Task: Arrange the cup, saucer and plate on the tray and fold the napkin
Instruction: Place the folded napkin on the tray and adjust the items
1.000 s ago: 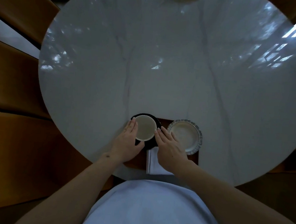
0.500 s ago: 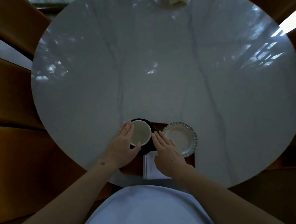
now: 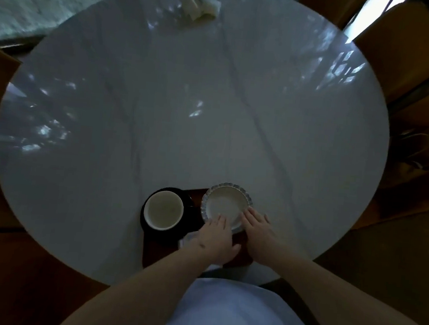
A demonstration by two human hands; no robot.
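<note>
Both hands' open grip (image 3: 218,237) on plate (image 3: 223,204)

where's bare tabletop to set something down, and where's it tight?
Free: the table from beyond the plate and cup up to the white bundle, plus both side arcs. Crowded: the near edge, where the tray, both dishes, left hand and right hand cluster.

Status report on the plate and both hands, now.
Left hand and right hand open, fingertips on near rim of plate. Cup sits on saucer, untouched. Napkin mostly hidden under left hand.
</note>
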